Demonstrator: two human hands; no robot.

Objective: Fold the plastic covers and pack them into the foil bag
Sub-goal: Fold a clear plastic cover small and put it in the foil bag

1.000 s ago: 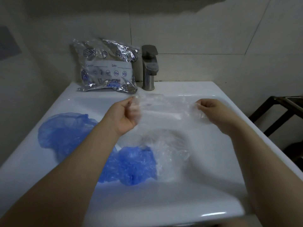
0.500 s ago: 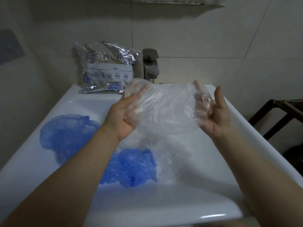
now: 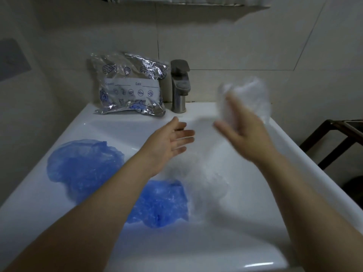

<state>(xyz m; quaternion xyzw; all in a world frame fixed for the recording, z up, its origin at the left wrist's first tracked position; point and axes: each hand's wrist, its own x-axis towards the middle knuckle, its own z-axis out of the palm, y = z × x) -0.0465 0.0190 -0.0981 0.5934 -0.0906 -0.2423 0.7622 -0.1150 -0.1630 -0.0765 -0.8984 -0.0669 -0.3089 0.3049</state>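
White washbasin (image 3: 284,146) under tiled wall — my right hand (image 3: 245,132) grips the clear cover (image 3: 247,95), blurred; left hand (image 3: 169,142) hangs open. Folding step, I judge — next, the foil bag (image 3: 131,89) by the tap.

The foil bag (image 3: 130,89) is crinkled, mirror-shiny metallic film with a matt white paper-like label. The faucet (image 3: 179,86) is brushed, dull grey metal. The sink (image 3: 275,222) is smooth, glossy white ceramic. Two blue covers (image 3: 84,169) (image 3: 161,205) are thin, wrinkled, translucent plastic. The clear cover (image 3: 249,97) is filmy, crumpled transparent plastic, blurred. The wall tiles (image 3: 225,40) look smooth with a soft sheen.
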